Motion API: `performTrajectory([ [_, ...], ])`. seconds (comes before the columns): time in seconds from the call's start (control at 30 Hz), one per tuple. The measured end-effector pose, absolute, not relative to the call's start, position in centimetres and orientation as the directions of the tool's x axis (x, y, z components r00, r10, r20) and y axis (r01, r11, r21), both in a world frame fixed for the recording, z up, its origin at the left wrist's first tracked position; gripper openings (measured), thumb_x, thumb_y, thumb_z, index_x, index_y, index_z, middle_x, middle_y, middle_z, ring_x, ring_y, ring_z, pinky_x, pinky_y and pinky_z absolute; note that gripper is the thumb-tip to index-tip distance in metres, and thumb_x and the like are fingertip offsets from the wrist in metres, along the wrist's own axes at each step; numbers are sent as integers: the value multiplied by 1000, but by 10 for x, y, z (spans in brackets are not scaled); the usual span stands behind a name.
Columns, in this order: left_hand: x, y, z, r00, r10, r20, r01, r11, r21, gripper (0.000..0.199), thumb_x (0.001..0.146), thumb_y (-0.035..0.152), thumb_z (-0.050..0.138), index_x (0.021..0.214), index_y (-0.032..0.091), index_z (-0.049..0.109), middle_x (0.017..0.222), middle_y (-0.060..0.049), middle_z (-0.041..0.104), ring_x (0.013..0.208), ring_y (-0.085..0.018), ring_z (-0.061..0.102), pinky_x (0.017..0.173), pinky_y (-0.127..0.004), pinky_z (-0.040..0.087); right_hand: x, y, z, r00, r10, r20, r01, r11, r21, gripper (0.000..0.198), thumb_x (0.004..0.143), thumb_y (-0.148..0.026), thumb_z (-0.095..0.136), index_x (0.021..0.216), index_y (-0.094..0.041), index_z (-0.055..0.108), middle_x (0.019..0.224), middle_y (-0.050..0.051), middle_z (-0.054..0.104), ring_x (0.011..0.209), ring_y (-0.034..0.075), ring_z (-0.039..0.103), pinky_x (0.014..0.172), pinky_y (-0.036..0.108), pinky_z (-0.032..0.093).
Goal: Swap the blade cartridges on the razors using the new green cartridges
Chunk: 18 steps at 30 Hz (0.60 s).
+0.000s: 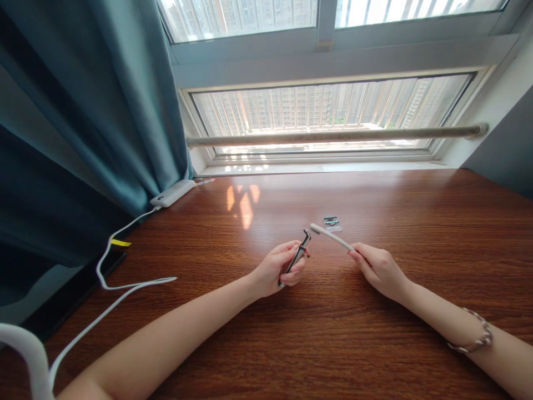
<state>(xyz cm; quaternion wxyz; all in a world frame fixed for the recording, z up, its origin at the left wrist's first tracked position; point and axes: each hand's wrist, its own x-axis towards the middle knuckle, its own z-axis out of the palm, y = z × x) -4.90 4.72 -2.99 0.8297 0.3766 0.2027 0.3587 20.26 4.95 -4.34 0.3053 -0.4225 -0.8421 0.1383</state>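
Note:
My left hand (287, 265) is closed around the grey-and-black handle of what looks like a razor (298, 256), tilted with its bent black head up and to the right. Between the fingers and thumb of my right hand (377, 269) is one end of a white toothbrush (333, 236), whose dark-bristled head points left. The bristles are very near the razor's head; whether they touch I cannot tell. Just behind the brush, a small clear pack (332, 223) with dark and green strips lies on the table.
The brown wood-grain table (325, 344) reaches back to a window with a horizontal bar (333, 136). A white power strip (172, 193) sits at the back left by a blue curtain (112, 100). Its white cable (120, 288) loops across the left side.

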Motion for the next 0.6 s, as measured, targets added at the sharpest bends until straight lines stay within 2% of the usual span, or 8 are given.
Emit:
performTrajectory([
  [0.2,-49,47,-27,678,729,-93,-424,490,762,15,83,27,43,85,13,49,54,4,38,33,-1,23,33,-14,13,203,48,-42,-570,724,387,589,689,-423,16,87,-24,36,89,-17,51,73,4,56,62,13,52,57,23,37],
  [0.3,-49,47,-25,669,734,-118,-432,513,742,13,81,25,46,83,13,50,52,4,36,34,-1,26,33,-14,15,204,48,-43,-479,771,420,640,634,-434,15,87,-24,38,88,-17,51,69,3,54,59,12,49,56,23,36],
  [0.37,-51,48,-24,685,717,-128,-432,542,721,12,81,23,46,84,12,51,50,5,36,32,-1,22,32,-13,14,204,49,-44,-452,776,440,639,626,-447,14,86,-24,39,87,-17,50,66,1,52,56,12,47,55,23,35],
  [0.5,-55,49,-23,736,661,-147,-408,607,682,13,83,20,41,88,14,51,45,6,37,30,0,10,29,-11,10,203,49,-44,-559,721,409,605,693,-392,13,86,-24,39,88,-18,51,71,3,53,60,12,48,55,23,34],
  [0.6,-57,50,-23,746,649,-146,-410,621,668,14,84,20,40,91,15,51,44,6,36,30,0,9,28,-10,9,203,49,-44,-477,760,441,640,644,-419,13,86,-23,39,88,-17,50,70,2,52,59,12,47,56,23,34],
])
